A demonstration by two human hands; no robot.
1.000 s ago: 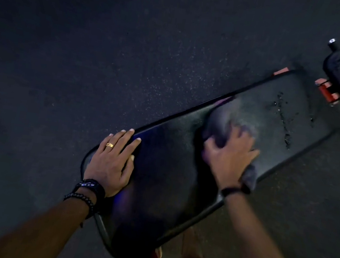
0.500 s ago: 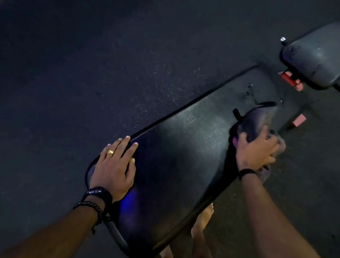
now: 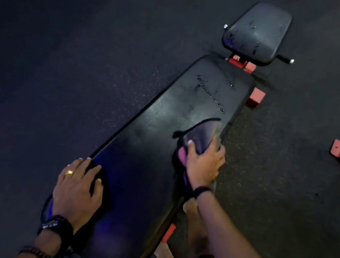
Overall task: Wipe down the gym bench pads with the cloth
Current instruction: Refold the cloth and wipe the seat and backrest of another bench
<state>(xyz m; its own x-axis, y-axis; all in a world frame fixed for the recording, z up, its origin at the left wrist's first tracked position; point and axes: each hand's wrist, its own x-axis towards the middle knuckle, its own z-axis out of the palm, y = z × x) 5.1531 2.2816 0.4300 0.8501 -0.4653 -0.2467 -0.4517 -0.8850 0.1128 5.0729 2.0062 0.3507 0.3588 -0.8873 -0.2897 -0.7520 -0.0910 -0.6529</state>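
Right hand (image 3: 202, 163) presses the cloth (image 3: 204, 133) against the long pad's (image 3: 153, 131) right edge, fingers curled over it — left hand (image 3: 77, 190) flat, fingers spread, on the near end.

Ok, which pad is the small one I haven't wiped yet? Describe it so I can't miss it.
Follow the long back pad away from the hands, past its red bracket. The seat pad sits just beyond it: short and rounded, with droplets on it and a silver-tipped bar sticking out at its side.
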